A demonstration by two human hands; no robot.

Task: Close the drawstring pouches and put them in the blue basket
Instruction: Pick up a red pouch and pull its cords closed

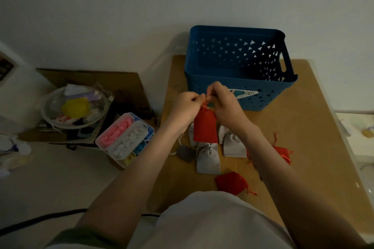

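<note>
I see the left hand point(187, 105) and right hand point(221, 99) close together, each pinching at the cords of the small red fabric drawstring pouch point(204, 125). The pouch hangs above the brown tabletop point(303, 127), just at 6 o'clock of the blue perforated plastic basket point(273, 95). To close it well, I would draw the cords evenly toward 9 and 3 o'clock until the neck gathers tight. The pouch's long axis runs 12 to 6, with the mouth at 12.
</note>
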